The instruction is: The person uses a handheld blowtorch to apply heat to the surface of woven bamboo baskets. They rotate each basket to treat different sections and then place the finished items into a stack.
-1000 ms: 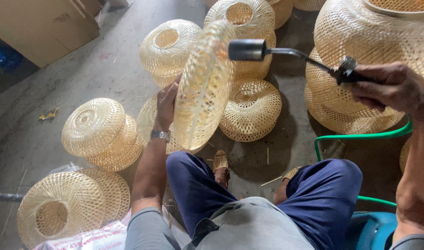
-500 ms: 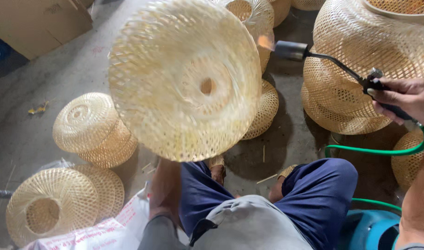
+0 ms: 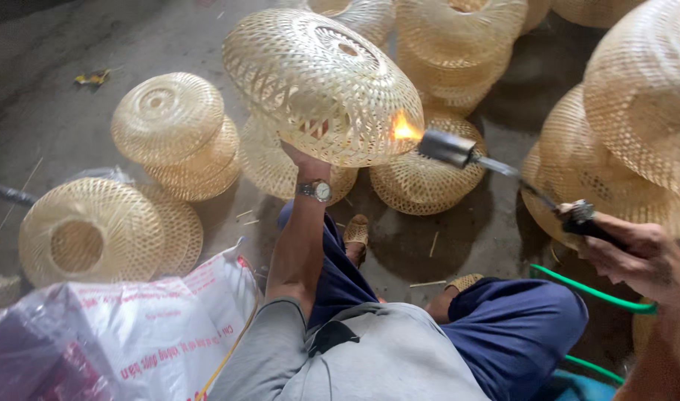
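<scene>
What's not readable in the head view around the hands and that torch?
- Left hand: fingers hidden inside the woven bamboo shade; grip not visible.
- Right hand: closed on the torch handle; forearm cut by the right edge.
- Torch valve: too small to tell its setting.
- Green hose: runs behind the knee; its source is out of view.
- Plastic bag: contents blurred, cut by the bottom edge.

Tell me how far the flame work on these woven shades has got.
Done: nothing can be counted; no shade shows a mark that tells finished from waiting. In hand: the left hand holds up a woven bamboo shade while the right hand plays the gas torch flame on its rim. Left: perhaps the stacks on the floor, unclear.
</scene>
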